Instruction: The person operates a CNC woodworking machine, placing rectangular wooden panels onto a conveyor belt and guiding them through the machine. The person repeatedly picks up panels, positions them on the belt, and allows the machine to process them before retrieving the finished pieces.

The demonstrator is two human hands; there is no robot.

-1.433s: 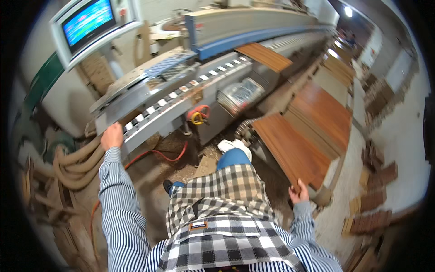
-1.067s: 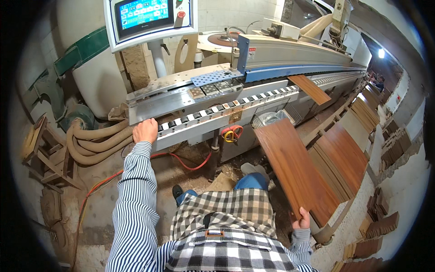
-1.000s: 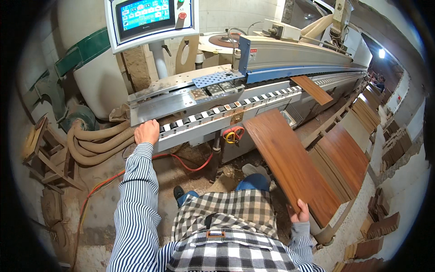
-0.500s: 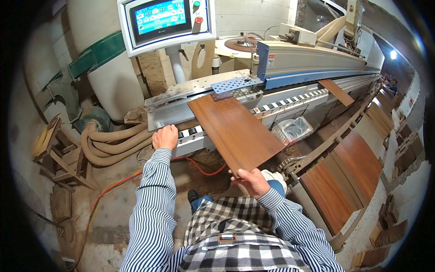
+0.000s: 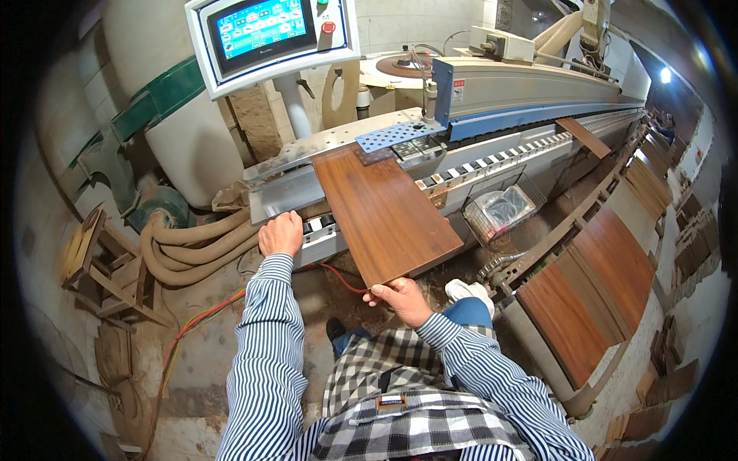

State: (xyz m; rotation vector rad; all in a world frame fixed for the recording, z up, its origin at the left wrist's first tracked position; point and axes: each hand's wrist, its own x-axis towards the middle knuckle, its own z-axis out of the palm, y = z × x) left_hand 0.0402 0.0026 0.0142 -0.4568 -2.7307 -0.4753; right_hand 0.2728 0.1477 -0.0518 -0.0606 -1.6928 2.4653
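Note:
A brown wood-grain panel (image 5: pixel 388 219) lies slanted across the long edge-banding machine. Its far end reaches under the blue perforated plate (image 5: pixel 400 137), and its near end juts out toward me. My right hand (image 5: pixel 403 301) is closed on the panel's near left corner, thumb on top and fingers partly hidden underneath. Further left, my left hand (image 5: pixel 281 233) rests with curled fingers on the near end of the machine's rail (image 5: pixel 317 244), beside the grey metal trough (image 5: pixel 286 194) and apart from the panel.
A second brown panel (image 5: pixel 584 138) sits farther along the roller track (image 5: pixel 492 163). Stacked panels (image 5: pixel 565 330) lie on a conveyor at the right. A control screen (image 5: pixel 263 32) stands at the back left, above thick hoses (image 5: pixel 173 257). A wire basket (image 5: pixel 503 209) hangs below the track.
The near end of the panel has swung left with my right hand, bringing it straighter to the machine. The farther panel has moved away along the track. My left hand stays on the rail.

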